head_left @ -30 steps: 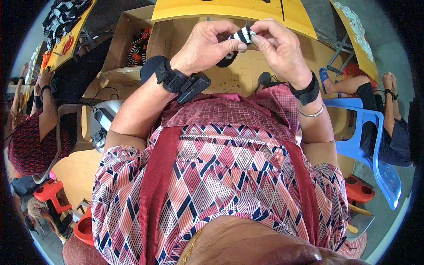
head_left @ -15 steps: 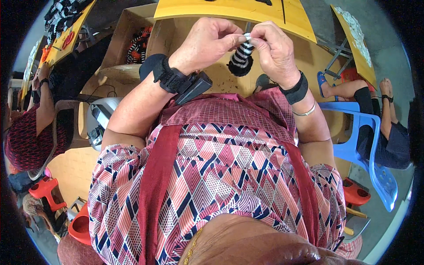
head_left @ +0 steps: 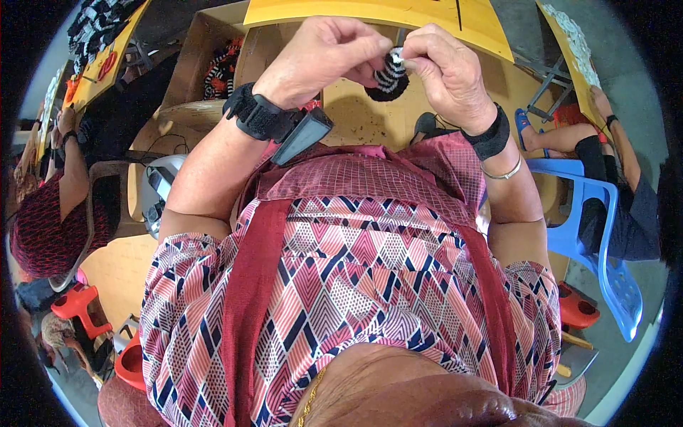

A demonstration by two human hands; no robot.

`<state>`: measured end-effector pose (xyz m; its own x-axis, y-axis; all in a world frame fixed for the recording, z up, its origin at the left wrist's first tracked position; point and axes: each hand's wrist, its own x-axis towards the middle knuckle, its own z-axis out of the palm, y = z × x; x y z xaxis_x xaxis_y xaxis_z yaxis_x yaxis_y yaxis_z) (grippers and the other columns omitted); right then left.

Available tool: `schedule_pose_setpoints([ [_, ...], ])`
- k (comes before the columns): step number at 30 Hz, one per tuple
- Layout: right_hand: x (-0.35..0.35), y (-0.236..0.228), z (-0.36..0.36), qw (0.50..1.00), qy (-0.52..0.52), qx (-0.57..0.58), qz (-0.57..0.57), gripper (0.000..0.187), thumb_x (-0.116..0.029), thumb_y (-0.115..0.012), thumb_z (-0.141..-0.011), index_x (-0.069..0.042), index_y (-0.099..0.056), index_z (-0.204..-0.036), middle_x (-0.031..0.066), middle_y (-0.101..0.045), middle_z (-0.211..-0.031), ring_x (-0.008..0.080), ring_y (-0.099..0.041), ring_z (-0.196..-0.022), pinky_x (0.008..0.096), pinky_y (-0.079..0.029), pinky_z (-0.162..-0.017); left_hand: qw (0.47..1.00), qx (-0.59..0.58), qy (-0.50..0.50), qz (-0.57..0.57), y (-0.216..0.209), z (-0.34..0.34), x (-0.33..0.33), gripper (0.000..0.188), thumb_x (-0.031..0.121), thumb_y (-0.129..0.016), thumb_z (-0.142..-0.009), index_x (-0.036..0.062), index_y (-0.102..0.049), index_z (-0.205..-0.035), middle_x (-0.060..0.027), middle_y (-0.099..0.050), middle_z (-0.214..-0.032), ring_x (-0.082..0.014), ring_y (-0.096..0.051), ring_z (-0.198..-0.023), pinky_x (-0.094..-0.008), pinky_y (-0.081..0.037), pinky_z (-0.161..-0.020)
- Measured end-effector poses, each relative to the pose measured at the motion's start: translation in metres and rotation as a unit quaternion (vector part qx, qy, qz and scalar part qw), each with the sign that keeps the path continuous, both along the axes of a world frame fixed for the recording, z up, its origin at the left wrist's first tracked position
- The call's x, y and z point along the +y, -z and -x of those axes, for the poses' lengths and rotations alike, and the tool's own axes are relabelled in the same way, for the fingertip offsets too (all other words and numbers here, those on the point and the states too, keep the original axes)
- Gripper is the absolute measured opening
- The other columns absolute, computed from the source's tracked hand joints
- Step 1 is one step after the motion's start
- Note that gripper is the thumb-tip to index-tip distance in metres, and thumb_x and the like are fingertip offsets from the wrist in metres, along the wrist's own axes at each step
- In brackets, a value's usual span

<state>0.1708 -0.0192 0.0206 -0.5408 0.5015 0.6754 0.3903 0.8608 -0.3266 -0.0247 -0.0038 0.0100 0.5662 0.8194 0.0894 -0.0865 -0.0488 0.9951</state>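
A small knitted piece (head_left: 388, 84) with black and white stripes and a rounded black lower end hangs between my hands, in front of the yellow table's near edge. My right hand (head_left: 452, 77) pinches its white upper end between thumb and forefinger. Just to the left, my left hand (head_left: 324, 62) has its thumb and forefinger pressed together beside the white end. Its other fingers curl next to the striped side. Whether a thread or needle is in that pinch is too small to see.
A yellow table (head_left: 384, 13) stands just ahead. To its left, a cardboard box (head_left: 186, 75) holds striped knitted pieces. A blue plastic chair (head_left: 605, 235) is at right. People sit at side tables, one with a sleeve (head_left: 53, 220) at left. Red stools (head_left: 82, 309) stand behind.
My hands have moved slightly apart, with the left fingertips off the white end. The knitted piece has risen a little. At right, another person's hand now reaches to the side table.
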Motion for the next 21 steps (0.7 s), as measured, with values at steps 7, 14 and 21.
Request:
schedule_pose_setpoints([
  [7, 0.001, 0.0, -0.003, 1.0, -0.027, 0.013, -0.009, 0.017, 0.009, -0.054, -0.066, -0.003, -0.049, -0.077, 0.0098, -0.047, -0.069, 0.0265, -0.051, -0.064, 0.0324, -0.042, -0.058, 0.992, 0.092, 0.016, -0.082, 0.0, -0.013, 0.005, 0.018, 0.016, -0.054, -0.084, -0.001, -0.058, -0.083, -0.0033, -0.059, -0.073, -0.0094, -0.059, -0.064, -0.022, -0.05, -0.06],
  [14, -0.003, -0.003, -0.003, 0.995, -0.075, -0.027, 0.063, 0.014, 0.007, -0.052, -0.067, -0.002, -0.048, -0.076, 0.0103, -0.045, -0.068, 0.0276, -0.05, -0.063, 0.0345, -0.04, -0.057, 0.992, 0.093, -0.016, -0.086, 0.009, -0.017, 0.006, 0.017, 0.014, -0.053, -0.083, -0.0015, -0.057, -0.081, -0.0006, -0.056, -0.073, -0.0075, -0.057, -0.062, -0.0217, -0.049, -0.057],
  [21, 0.001, -0.003, -0.007, 0.997, 0.054, -0.054, -0.001, 0.013, 0.002, -0.056, -0.07, -0.003, -0.051, -0.081, 0.0107, -0.051, -0.071, 0.0277, -0.053, -0.065, 0.0329, -0.043, -0.058, 0.999, 0.032, 0.004, 0.002, -0.003, -0.006, 0.01, 0.019, 0.02, -0.055, -0.084, 0.0018, -0.058, -0.079, -0.0004, -0.057, -0.073, -0.0067, -0.055, -0.063, -0.0211, -0.048, -0.058],
])
